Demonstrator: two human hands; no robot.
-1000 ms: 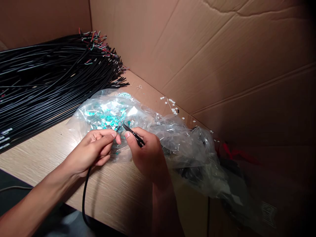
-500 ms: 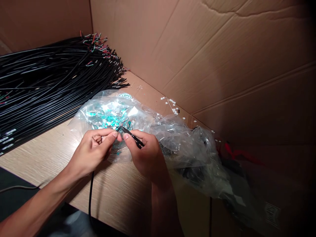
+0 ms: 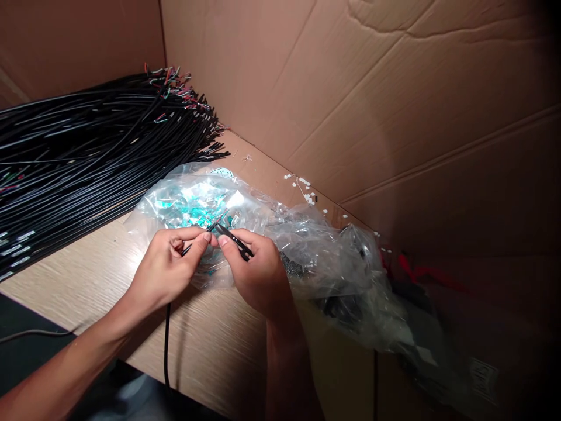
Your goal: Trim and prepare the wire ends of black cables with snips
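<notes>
Cardboard point(image 3: 350, 105) behind; left hand point(image 3: 170, 266) pinches black cable point(image 3: 167, 345), right hand point(image 3: 258, 272) grips snips point(image 3: 235, 238) at its 1 o'clock end. Likely trimming, contact unclear; next move needs steadiness.

1. The left grip point(image 3: 173, 266) is a bare human hand with slender fingers and a short thumbnail point(image 3: 207, 236).
2. The left forearm point(image 3: 94, 342) is bare, narrowing towards the wrist.
3. The right grip point(image 3: 258, 272) is likewise a bare hand.
4. The right forearm point(image 3: 287, 365) is bare, darkened by shadow.
</notes>
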